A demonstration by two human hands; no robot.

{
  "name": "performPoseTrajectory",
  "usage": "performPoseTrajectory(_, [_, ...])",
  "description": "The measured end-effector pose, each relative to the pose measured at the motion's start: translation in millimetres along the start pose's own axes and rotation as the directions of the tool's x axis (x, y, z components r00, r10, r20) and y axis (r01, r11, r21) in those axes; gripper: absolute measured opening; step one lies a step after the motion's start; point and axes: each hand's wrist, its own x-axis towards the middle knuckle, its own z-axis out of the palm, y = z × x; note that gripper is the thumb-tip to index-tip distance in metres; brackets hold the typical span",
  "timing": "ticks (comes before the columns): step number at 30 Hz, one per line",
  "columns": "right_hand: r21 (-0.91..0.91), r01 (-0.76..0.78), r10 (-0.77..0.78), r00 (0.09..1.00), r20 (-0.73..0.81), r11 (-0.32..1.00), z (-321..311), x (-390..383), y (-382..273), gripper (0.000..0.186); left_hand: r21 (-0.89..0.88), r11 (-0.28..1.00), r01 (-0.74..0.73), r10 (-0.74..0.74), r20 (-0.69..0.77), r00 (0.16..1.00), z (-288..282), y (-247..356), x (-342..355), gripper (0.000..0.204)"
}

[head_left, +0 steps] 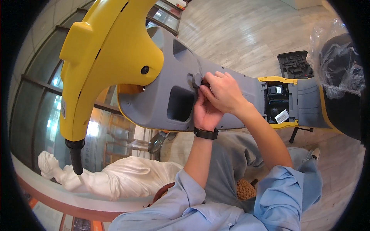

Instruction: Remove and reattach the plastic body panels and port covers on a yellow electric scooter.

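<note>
Both my hands meet at the grey inner panel (pixel 156 90) of a yellow and grey scooter, beside a small dark grey hook-like part (pixel 196 80). My right hand (pixel 224 91) is closed, its curled fingers and thumb pressed together at the part's right side. Just below it, my left hand (pixel 209 113) has its fingertips raised against the right hand's, also closed. What lies between the fingers is mostly hidden. A black band (pixel 206 133) circles my left wrist. Left of my hands, the panel has a deep dark pocket (pixel 181 104).
The yellow front cover (pixel 111 50) and black handlebar grip (pixel 76 159) rise at left, above a white statue (pixel 135 177). Farther right are an open compartment (pixel 278 101) with black parts, a black tool case (pixel 295 64) on the floor, and a plastic-wrapped dark seat (pixel 341 57).
</note>
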Motion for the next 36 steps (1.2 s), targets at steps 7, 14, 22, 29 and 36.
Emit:
performPoseTrajectory(7, [0.086,-0.013,0.020,0.996,-0.083,0.996,-0.8,4.1,1.0,0.019,-0.304,0.951,0.056,-0.038,0.066,0.997,-11.2,3.9,2.1,0.033])
performPoseTrajectory(14, [0.244,0.065,0.006,0.960,-0.279,0.968,4.2,-1.2,1.2,0.021,-0.112,0.992,0.064,-0.063,0.012,0.998,-1.0,4.8,2.5,0.030])
performPoseTrajectory(22, [0.021,-0.128,0.129,0.991,-0.042,0.991,5.1,1.4,1.0,0.019,-0.114,0.991,0.064,-0.072,-0.064,0.995,-2.7,5.6,-0.6,0.033])
performPoseTrajectory(29, [0.323,0.011,0.038,0.989,-0.145,0.946,2.4,-1.1,12.5,0.021,-0.287,0.947,0.141,-0.172,-0.087,0.981,-7.3,20.4,-0.1,0.044])
performPoseTrajectory(36, [0.489,0.043,0.007,0.995,-0.099,0.871,8.3,-4.0,17.4,0.017,-0.173,0.983,0.059,-0.092,-0.190,0.977,7.1,15.8,-1.5,0.050])
